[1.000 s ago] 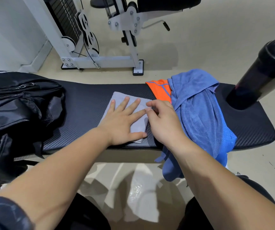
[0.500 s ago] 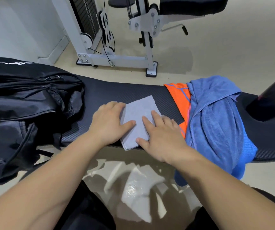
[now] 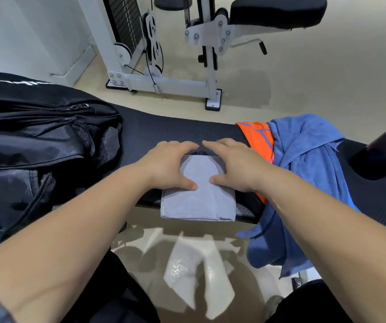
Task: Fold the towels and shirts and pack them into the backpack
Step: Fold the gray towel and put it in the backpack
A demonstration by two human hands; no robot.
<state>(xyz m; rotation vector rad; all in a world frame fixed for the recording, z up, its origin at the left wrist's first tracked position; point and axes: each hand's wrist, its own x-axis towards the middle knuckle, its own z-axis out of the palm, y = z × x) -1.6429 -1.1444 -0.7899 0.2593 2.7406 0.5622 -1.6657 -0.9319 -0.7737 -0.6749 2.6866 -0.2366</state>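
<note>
Both hands have slid outward to the sides of the folded grey towel (image 3: 199, 197), which now overhangs the bench's (image 3: 175, 129) near edge. Soft, light and likely to unfold, it is best taken by both flanks together. Left hand (image 3: 166, 164) and right hand (image 3: 234, 166) clamp it so, fingers (image 3: 187, 144) curled, thumbs on top. The backpack (image 3: 36, 141) lies at the bench's left end, the blue towel (image 3: 308, 164) toward its right.

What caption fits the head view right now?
Left hand and right hand hold folded grey towel on bench; backpack left, blue towel, orange shirt right.
</note>
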